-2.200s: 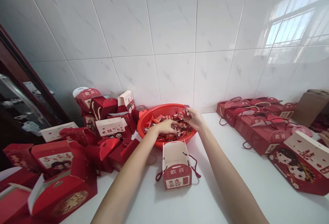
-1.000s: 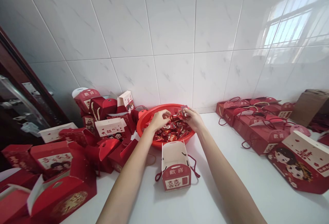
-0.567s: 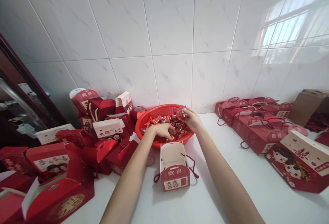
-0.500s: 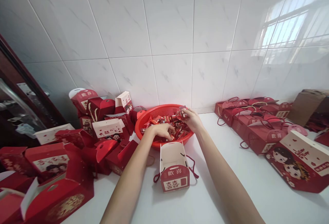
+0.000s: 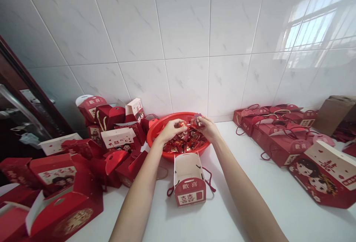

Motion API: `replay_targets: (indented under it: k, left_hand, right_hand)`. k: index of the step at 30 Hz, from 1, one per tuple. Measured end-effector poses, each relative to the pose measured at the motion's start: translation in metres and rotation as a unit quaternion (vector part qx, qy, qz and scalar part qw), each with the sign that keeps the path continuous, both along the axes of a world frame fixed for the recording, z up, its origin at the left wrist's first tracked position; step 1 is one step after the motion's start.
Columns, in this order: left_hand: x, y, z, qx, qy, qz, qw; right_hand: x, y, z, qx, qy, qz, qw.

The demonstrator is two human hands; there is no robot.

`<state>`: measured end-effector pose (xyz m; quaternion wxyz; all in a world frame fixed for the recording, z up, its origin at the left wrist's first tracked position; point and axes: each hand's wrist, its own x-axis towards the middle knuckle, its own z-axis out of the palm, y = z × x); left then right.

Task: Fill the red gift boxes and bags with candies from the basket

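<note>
A red plastic basket (image 5: 151, 138) by the tiled wall holds many wrapped candies (image 5: 185, 143) in red and gold. Over its left part my left hand (image 5: 171, 130) is closed on a small red-orange wrapped candy (image 5: 182, 124) between thumb and fingers. At the basket's right rim my right hand (image 5: 208, 128) pinches dark red wrapped candy (image 5: 198, 118); how many pieces it has I cannot tell. In front of the basket an open red gift box (image 5: 190, 194) with a cream inside and dark red cord handles stands on the white table, its visible interior bare.
Several open red boxes (image 5: 83, 205) crowd the left side. Closed red boxes with cords (image 5: 286, 145) stand in rows on the right, with a larger printed box (image 5: 319, 175) before them. A brown carton (image 5: 330, 114) sits at the far right.
My left hand has risen from among the candies, toward the back of the basket, and now shows a candy in its fingers. My right hand stays nearly in place with its candy.
</note>
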<state>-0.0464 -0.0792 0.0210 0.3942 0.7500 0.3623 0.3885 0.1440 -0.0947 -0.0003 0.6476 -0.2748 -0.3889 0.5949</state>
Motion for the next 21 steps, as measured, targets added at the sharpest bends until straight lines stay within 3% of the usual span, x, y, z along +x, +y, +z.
replay_targets:
  k: [6, 13, 21]
  left_hand:
    - [-0.001, 0.008, -0.006, 0.047, -0.004, 0.074, 0.996]
    - [-0.001, 0.012, -0.011, 0.051, 0.033, 0.1, 0.993]
    - [-0.004, 0.005, -0.012, 0.059, 0.084, 0.213, 0.972]
  right_hand:
    - [0.0, -0.005, 0.003, 0.005, -0.005, 0.021, 1.0]
    - [0.001, -0.006, 0.004, 0.008, -0.008, 0.032, 0.999]
    - [0.004, -0.003, 0.002, 0.006, -0.008, 0.04, 0.999]
